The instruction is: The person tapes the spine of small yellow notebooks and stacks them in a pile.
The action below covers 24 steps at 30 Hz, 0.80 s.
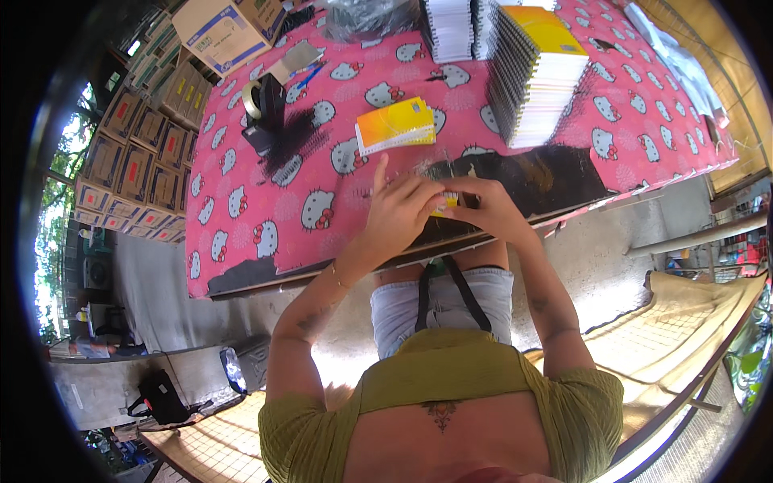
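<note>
At the table's near edge, a small yellow notebook (445,204) sits between my two hands, mostly covered by fingers. My left hand (396,211) is closed at its left side, with one finger sticking up and the others bent toward it. My right hand (487,208) pinches it from the right, thumb and fingers curled around its edge. Just beyond lie several yellow-orange notebooks (394,126) in a small, slightly fanned pile. Whether a spiral is on the held notebook's edge cannot be made out.
A pink patterned cloth (318,209) covers the table, torn to a dark surface (547,181) near me. At left are a tape dispenser (264,103) and loose black spiral coils (298,145). Tall stacks of spiral-bound notebooks (555,80) stand far right. Cartons (133,157) are piled left.
</note>
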{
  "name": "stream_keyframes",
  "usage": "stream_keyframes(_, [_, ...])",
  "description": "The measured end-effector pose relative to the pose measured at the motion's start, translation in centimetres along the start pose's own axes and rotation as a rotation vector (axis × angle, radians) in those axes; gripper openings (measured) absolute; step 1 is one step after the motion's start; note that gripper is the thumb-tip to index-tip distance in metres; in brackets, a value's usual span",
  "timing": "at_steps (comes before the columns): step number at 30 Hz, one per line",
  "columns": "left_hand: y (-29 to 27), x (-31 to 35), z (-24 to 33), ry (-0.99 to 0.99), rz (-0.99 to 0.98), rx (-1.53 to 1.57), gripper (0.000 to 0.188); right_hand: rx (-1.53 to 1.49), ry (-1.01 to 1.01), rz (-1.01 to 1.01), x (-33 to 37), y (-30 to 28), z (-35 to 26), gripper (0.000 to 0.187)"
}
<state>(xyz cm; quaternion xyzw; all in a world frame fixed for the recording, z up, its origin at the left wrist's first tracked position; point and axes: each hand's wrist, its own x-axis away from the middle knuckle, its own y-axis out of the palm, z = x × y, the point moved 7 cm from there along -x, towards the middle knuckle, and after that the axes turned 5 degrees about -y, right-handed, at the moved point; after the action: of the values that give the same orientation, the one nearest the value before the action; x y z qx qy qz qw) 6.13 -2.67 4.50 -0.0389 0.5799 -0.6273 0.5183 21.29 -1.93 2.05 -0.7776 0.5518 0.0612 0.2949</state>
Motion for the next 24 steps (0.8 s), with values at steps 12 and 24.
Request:
stream_keyframes(12, [-0.6, 0.6, 0.7, 0.043, 0.030, 0.043, 0.025, -0.075, -0.057, -0.073, -0.5, -1.2, -1.2, 0.009])
stream_keyframes(24, [-10.1, -10.0, 5.6, 0.294, 0.385, -0.026, 0.024, 0.363, -0.297, 0.688, 0.1, -11.3, -10.1, 0.032])
